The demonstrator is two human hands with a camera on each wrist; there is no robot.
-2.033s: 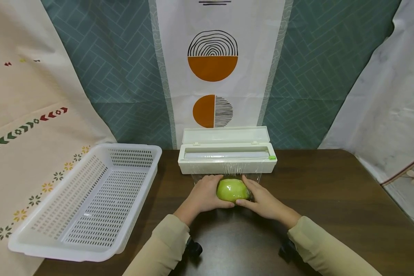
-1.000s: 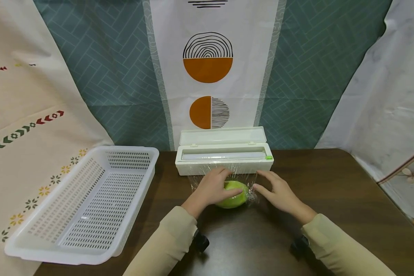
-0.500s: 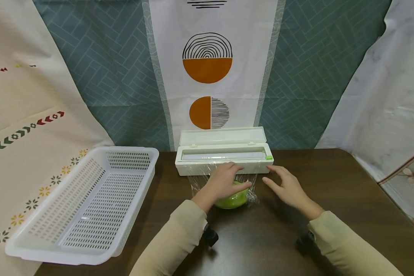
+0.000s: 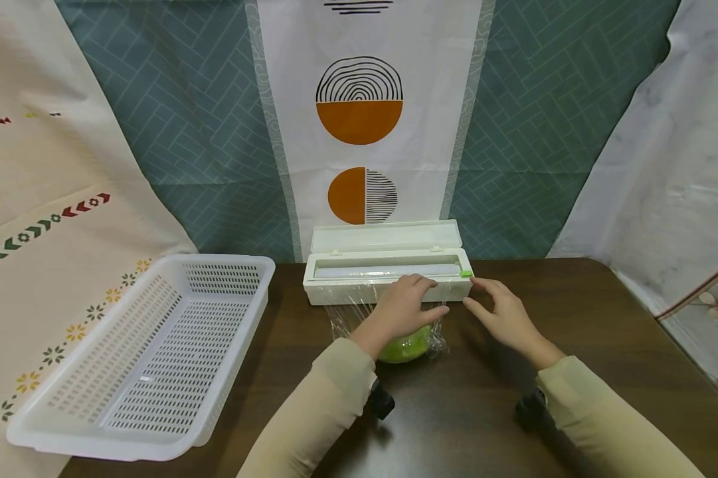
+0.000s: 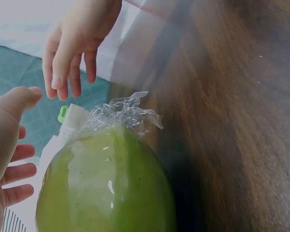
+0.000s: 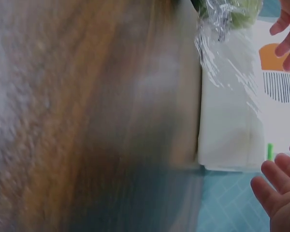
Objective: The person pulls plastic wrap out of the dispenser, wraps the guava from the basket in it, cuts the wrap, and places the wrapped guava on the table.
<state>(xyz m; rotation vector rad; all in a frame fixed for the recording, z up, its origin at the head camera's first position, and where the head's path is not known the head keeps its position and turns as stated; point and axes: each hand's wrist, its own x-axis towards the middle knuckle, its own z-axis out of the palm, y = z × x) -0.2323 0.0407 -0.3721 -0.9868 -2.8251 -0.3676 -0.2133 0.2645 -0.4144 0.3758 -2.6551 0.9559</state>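
My left hand (image 4: 402,311) rests loose-fingered on the green fruit (image 4: 405,345), which sits on the table (image 4: 574,332) just near of the wrap dispenser (image 4: 388,269), film (image 4: 343,318) bunched at its right end. My right hand (image 4: 502,317) hovers spread by the green cutter tab (image 4: 466,273), holding nothing. Risk: film's not cut, so pulling could drag the dispenser or tear it ragged; the round fruit may roll.

Left hand (image 4: 403,309) arched forward with relaxed fingers, right hand (image 4: 505,318) open beside it, fingers loosely spread
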